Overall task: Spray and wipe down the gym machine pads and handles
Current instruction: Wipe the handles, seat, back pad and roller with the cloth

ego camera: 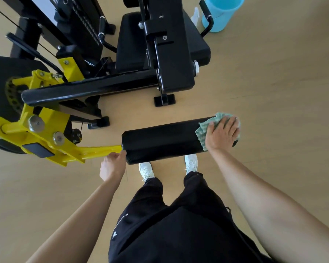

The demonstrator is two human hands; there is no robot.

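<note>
A black roller pad (pixel 160 141) sticks out to the right from the machine's yellow arm (pixel 95 151), just above my shoes. My right hand (pixel 221 133) lies over a green cloth (pixel 205 128) and presses it onto the pad's right end, fingers spread. My left hand (pixel 112 165) grips the pad's left end where it meets the yellow arm, thumb on the pad's edge. The black seat pad (pixel 129 40) and two black handles (pixel 207 18) (pixel 102 29) stand farther back.
A light blue bucket (pixel 219 13) stands on the floor at the top right, with a white spray bottle (pixel 196 15) beside it. The machine's black frame (pixel 87 88) and yellow pivot fill the left. Wooden floor spreads to the right.
</note>
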